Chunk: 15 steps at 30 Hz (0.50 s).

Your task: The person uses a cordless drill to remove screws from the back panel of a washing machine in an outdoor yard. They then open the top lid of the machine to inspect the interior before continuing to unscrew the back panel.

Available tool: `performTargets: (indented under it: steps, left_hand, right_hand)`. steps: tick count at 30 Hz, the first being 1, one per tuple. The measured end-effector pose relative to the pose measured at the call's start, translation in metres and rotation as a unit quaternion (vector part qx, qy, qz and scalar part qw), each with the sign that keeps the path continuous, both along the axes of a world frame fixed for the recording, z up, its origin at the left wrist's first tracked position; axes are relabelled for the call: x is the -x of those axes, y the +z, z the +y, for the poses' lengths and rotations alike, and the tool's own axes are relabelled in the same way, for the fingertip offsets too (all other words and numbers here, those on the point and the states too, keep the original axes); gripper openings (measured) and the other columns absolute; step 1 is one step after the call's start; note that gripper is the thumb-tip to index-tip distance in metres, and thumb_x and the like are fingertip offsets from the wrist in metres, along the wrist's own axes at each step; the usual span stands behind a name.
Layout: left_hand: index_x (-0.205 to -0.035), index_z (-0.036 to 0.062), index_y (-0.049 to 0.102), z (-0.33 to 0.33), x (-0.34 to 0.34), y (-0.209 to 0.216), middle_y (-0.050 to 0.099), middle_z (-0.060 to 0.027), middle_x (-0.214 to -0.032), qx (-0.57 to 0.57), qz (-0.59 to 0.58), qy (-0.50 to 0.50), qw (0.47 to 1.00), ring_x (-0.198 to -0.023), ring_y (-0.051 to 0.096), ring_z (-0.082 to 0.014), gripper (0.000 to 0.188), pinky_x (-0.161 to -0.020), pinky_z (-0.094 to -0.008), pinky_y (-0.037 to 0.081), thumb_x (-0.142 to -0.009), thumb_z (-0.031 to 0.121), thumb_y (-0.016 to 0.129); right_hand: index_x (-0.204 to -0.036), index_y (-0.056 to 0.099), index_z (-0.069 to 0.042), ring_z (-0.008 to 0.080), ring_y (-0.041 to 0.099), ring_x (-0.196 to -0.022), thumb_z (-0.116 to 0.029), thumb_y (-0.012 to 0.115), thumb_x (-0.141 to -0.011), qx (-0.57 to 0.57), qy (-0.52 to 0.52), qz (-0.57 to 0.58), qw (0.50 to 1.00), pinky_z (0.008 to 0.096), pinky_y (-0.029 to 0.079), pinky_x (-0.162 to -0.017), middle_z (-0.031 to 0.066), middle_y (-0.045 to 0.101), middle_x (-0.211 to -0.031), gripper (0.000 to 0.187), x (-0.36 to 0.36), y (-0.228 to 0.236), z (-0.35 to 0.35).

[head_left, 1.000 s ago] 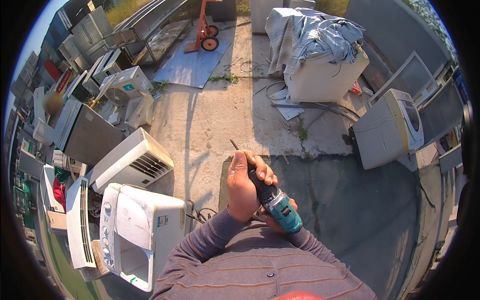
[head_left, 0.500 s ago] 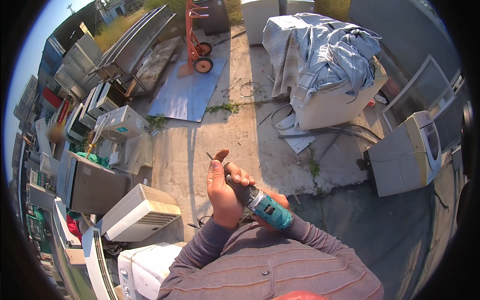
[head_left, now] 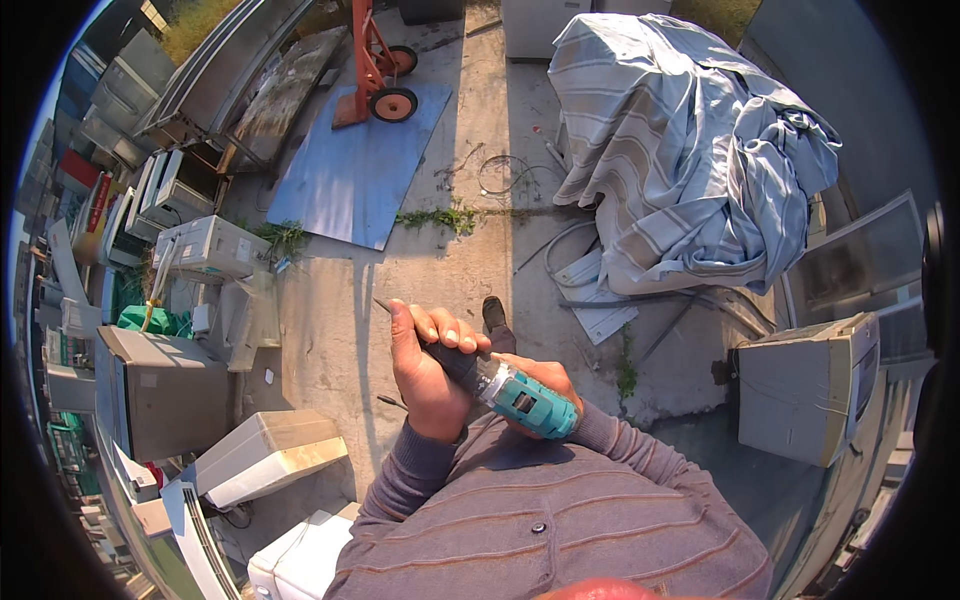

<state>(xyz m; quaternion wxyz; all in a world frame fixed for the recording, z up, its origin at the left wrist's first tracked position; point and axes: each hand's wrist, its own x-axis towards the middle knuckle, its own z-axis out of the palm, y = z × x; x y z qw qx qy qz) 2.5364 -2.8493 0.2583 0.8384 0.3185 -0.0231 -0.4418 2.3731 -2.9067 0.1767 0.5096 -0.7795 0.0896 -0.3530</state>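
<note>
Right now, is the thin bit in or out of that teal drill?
Probably in, though I cannot be sure: the bit pokes past the left hand, roughly in line with the drill, but that hand hides the joint.

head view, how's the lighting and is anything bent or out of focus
Head view: strong low-looking sunlight on the concrete floor, with long thin shadows left of centre; head view: fisheye distortion, bending straight edges more toward the dark circular border; head view: the teal drill looks fairly crisp, while the red shape at the lower edge looks soft.
</note>
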Motion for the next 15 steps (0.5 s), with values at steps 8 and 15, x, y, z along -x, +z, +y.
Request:
performTargets:
  steps: [8, 15]
  left_hand:
    - [-0.088, 0.0112, 0.048, -0.226, -0.117, 0.03, 0.053, -0.0044, -0.076, 0.023, -0.003, -0.082, 0.996, -0.07, 0.06, -0.0196, 0.047, -0.08, -0.0451, 0.058, -0.112, 0.051, 0.04]
    - [-0.089, 0.0132, 0.045, -0.389, -0.189, 0.017, 0.048, -0.0022, -0.073, 0.013, -0.013, -0.134, 0.991, -0.062, 0.054, -0.0177, 0.045, -0.069, -0.0412, 0.055, -0.113, 0.05, 0.037]
  right_hand:
    - [-0.132, 0.062, 0.009, 0.0287, 0.075, -0.095, -0.004, 0.08, -0.079, -0.023, -0.023, 0.061, 0.998, 0.0344, 0.059, -0.084, 0.0205, 0.072, -0.118, 0.058, -0.113, 0.038, -0.213]
    - [-0.121, 0.068, 0.007, 0.0301, 0.075, -0.092, -0.004, 0.083, -0.076, 0.032, -0.095, 0.003, 0.995, 0.0361, 0.06, -0.079, 0.0203, 0.072, -0.113, 0.049, -0.195, 0.008, -0.354]
